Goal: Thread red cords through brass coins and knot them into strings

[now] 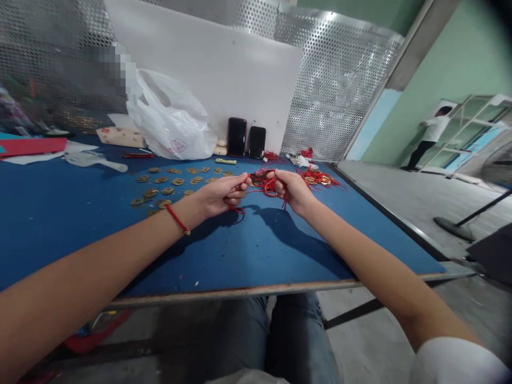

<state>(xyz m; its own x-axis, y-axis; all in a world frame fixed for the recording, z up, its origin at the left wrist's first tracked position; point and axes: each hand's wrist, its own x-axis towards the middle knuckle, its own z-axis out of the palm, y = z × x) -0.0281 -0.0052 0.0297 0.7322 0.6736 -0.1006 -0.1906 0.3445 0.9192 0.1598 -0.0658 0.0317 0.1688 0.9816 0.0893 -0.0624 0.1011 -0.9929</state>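
Note:
Above the blue table (240,250), my left hand (226,193) pinches the left end of a dark strung piece with red cord (261,177). The fingers of my right hand (293,189) are closed on its other end, and red cord hangs below both hands. Several round brass-coloured coins (168,190) with holes lie on the table to the left of my left hand. A heap of red cords with coins (320,178) rests beyond and to the right of my right hand.
A white plastic bag (172,120) stands at the back, left of two dark phones (237,137) propped against a white board (216,53). A clear plastic tool (96,160) and red pens (137,155) lie at left. Far right, a person (430,136) stands by a metal rack.

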